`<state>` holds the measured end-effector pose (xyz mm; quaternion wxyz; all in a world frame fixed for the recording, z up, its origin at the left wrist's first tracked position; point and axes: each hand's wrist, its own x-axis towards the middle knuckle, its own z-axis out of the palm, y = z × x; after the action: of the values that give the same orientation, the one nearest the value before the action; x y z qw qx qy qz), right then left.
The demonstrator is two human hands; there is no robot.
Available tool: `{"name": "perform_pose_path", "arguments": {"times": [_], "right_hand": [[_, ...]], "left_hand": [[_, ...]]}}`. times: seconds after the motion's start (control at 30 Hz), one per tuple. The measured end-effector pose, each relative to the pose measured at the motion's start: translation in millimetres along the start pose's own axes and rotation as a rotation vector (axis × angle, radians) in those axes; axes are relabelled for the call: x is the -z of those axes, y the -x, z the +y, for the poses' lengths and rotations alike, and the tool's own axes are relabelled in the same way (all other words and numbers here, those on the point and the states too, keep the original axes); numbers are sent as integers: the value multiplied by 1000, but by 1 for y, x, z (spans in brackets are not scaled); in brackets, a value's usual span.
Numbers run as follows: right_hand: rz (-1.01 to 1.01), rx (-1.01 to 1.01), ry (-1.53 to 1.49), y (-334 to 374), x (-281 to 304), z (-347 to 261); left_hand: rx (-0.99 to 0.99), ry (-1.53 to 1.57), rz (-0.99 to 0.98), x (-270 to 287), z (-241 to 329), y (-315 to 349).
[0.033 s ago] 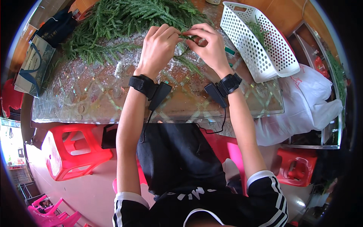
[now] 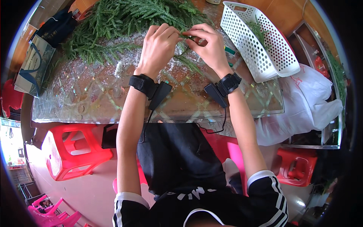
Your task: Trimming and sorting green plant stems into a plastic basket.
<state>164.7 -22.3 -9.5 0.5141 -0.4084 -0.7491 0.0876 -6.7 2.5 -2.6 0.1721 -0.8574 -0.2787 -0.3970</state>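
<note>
left hand [image 2: 159, 47] and right hand [image 2: 210, 47] meet, fingertips pinched on a green sprig [image 2: 183, 36]. branches [image 2: 124, 19] heaped along far edge of table [image 2: 109, 103]; white basket [image 2: 242, 46] toward far right corner.

light is bright and fairly even across the middle, strongest at far left, where a pale patch by the rim burns out to white. the glass-covered brown worktop [image 2: 94, 109] carries milky reflections; the glossy pale pinkish floor [image 2: 100, 193] shows a small glint at lower right. the bare left hand [image 2: 160, 43] and bare right hand [image 2: 210, 45] look free of motion blur (the thin green sprig [image 2: 189, 37] at their fingertips is too small to resolve). the black cloth trousers [image 2: 174, 151] sink into near-featureless dark. fisheye distortion bows outer edges, black fills the corners, and bluish fringing lines the left rim.
</note>
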Motion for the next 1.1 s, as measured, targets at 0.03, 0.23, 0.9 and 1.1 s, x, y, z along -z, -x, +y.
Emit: {"name": "perform_pose_path", "arguments": {"times": [0.03, 0.23, 0.9, 1.1], "right_hand": [[-10, -2, 42, 1, -1, 1], [27, -77, -1, 3, -5, -1], [202, -136, -24, 5, -7, -2], [228, -125, -45, 4, -7, -5]], "left_hand": [[6, -24, -5, -1, 0, 0], [-25, -42, 32, -5, 0, 1], [242, 218, -26, -27, 2, 12], [347, 482, 34, -35, 1, 14]]}}
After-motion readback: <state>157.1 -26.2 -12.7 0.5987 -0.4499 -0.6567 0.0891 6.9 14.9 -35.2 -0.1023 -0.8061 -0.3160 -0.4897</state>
